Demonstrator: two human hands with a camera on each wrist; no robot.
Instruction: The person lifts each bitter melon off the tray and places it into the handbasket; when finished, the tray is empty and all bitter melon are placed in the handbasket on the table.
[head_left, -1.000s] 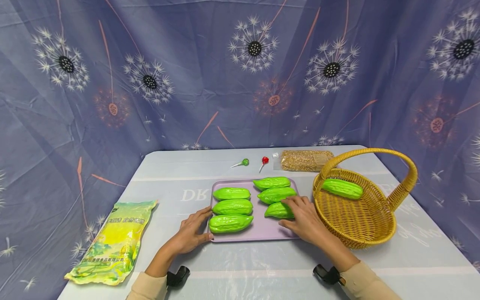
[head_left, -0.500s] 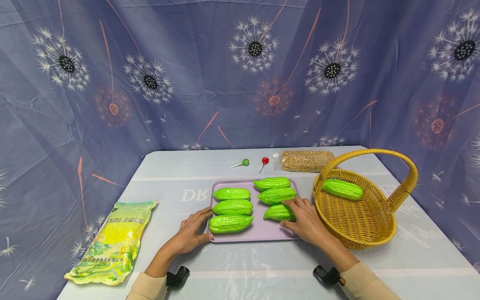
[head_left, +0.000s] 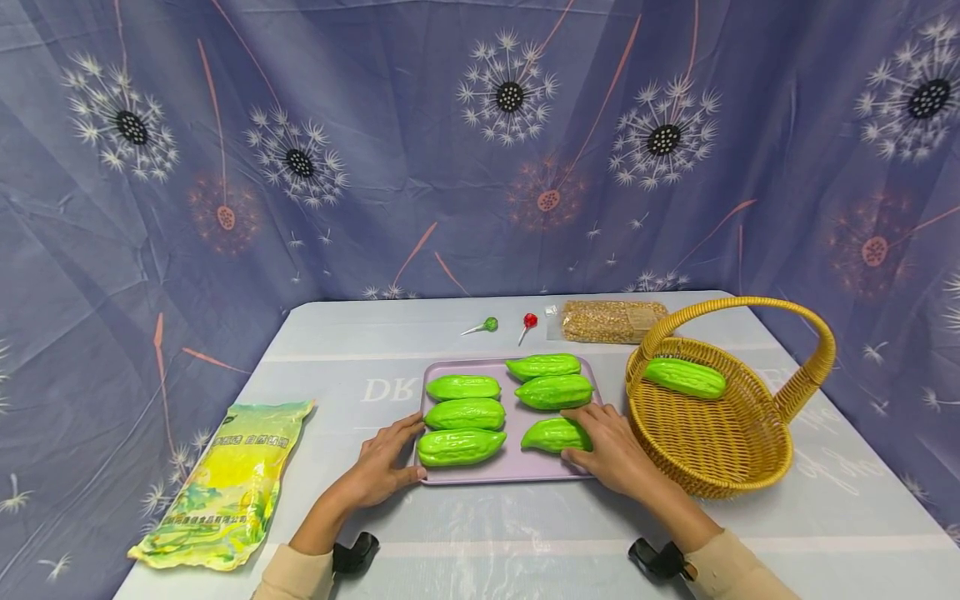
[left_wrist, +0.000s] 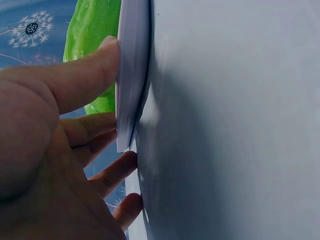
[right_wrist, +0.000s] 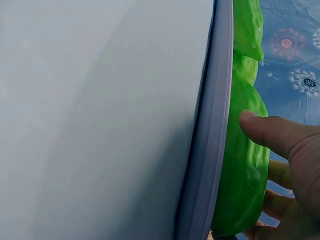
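Observation:
A pale purple tray [head_left: 516, 468] carries two columns of green bitter melons, three on each side. My right hand [head_left: 613, 443] holds the nearest bitter melon [head_left: 551, 435] of the right column by its right end. In the right wrist view the thumb [right_wrist: 270, 131] lies on this melon's near side, with the fingers partly hidden behind it. At the tray's left near corner, my left hand [head_left: 386, 463] touches the rim, thumb and fingers spread apart. Beside it lies the nearest left bitter melon [head_left: 461, 447]; the left wrist view shows the thumb [left_wrist: 92, 75] against the tray rim [left_wrist: 132, 65].
A yellow wicker basket [head_left: 708, 450] with a tall handle stands right of the tray, one bitter melon [head_left: 685, 377] inside. Behind the tray lie a green lollipop [head_left: 490, 324], a red lollipop [head_left: 530, 321] and a clear bag of grain [head_left: 607, 322]. A yellow packet [head_left: 232, 483] lies left.
My right hand has shifted the nearest right-hand bitter melon slightly toward me and left, widening the gap to the melon behind it. My left hand has stayed at the tray corner.

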